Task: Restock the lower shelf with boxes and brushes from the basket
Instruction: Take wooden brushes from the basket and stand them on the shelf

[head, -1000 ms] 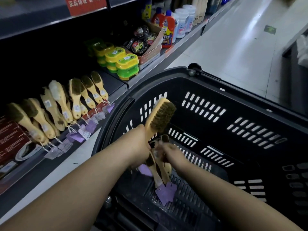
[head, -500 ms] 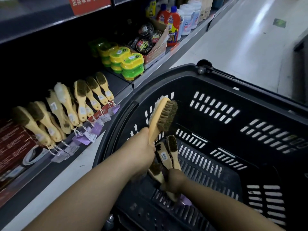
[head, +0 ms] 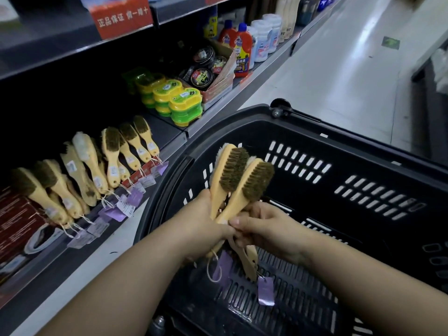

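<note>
Gripping the pale wooden handles, the left hand is closed round a bunch of brushes. The right hand meets it from the right, fingers curled and thumb pinching the same handles just where the two hands touch. Two of the brushes stand up and lean toward the far right, dark bristles showing, with a paler-bristled one partly hidden behind them. More handles stick out downward below the hands, and from them hang a loop of string and purple tags. All this is held above the near left part of a black plastic basket, whose slotted walls and floor show around the arms. Left of the basket runs the lower shelf, where a row of brushes lies with handles toward the front edge and purple tags dangling over it. Red boxes sit at the near left end of that shelf. Farther along come stacked green and yellow cases, round black tins in a cardboard tray, then red bottles and white tubs. A red sign hangs on the shelf above. To the right, pale floor stretches away.
</note>
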### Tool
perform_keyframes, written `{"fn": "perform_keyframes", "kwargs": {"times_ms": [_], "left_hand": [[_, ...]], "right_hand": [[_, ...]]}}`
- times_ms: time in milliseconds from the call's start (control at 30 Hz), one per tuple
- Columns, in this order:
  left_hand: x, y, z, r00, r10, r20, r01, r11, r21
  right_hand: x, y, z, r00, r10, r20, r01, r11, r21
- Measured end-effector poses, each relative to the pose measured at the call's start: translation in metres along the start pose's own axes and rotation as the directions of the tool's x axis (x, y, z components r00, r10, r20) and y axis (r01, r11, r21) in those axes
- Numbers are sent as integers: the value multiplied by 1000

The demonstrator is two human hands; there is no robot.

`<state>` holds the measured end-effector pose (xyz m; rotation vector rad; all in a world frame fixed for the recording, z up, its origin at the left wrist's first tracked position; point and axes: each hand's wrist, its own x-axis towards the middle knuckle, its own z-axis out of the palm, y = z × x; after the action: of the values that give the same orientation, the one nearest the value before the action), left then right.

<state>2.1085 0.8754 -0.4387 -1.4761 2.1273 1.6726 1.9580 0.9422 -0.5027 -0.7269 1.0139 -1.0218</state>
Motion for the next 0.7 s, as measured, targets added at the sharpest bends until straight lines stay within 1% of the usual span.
{"fn": "perform_keyframes", "kwargs": {"times_ms": [33,67,100,133,167,200,233,267,300,367,400,467,500,533,567,600,633,667,700], "left_hand": [[1,0,0,999,-14,-51,18,997,76],[2,0,1,996,-29,-82,39,992,118],[3,0,1,995,-44,-93,57,989,133],[4,1,2,994,-58,-95,70,988,139],[5,2,2,993,-64,-99,78,987,142],[6,2,2,992,-62,-106,78,986,147],[7,2,1,992,-60,-115,78,985,152],[8,2,1,991,-62,-120,80,985,152],[8,1,1,991,-66,-116,82,987,139],[9,-1,0,994,-75,-79,81,994,78],[9,-2,0,995,-76,-62,79,996,48],[9,-2,-1,996,-74,-49,74,997,-2],[9,-1,-1,996,-70,-47,69,997,-21],[9,0,-1,997,-67,-46,65,997,-34],[9,0,0,997,-63,-49,61,997,-45],[10,1,0,997,-57,-59,54,997,-54],[10,1,1,996,-49,-74,44,997,-65],[10,2,1,995,-38,-89,32,996,-78],[10,3,2,995,-23,-101,13,995,-100]], "right_hand": [[7,6,-8,999,40,-7,-39,999,38],[14,16,-17,995,87,-47,-86,996,23],[21,29,-26,980,137,-145,-152,983,-100],[29,45,-37,946,171,-276,-260,908,-330],[35,64,-47,903,182,-389,-391,721,-571],[40,86,-55,868,194,-458,-489,500,-715],[43,108,-59,834,216,-507,-551,352,-757],[46,128,-61,805,237,-544,-593,300,-747],[47,145,-62,790,220,-573,-613,274,-741],[52,163,-61,785,165,-598,-620,201,-759],[54,165,-61,780,163,-604,-625,190,-757],[55,159,-62,773,216,-596,-633,209,-745],[52,151,-61,784,246,-570,-620,269,-737],[48,141,-60,800,262,-539,-599,381,-704],[41,129,-57,808,278,-519,-577,552,-602],[32,114,-51,823,301,-482,-525,727,-442],[22,97,-44,850,301,-432,-440,857,-270],[12,80,-38,884,266,-385,-342,929,-143],[1,64,-31,913,221,-344,-253,966,-50]]}}
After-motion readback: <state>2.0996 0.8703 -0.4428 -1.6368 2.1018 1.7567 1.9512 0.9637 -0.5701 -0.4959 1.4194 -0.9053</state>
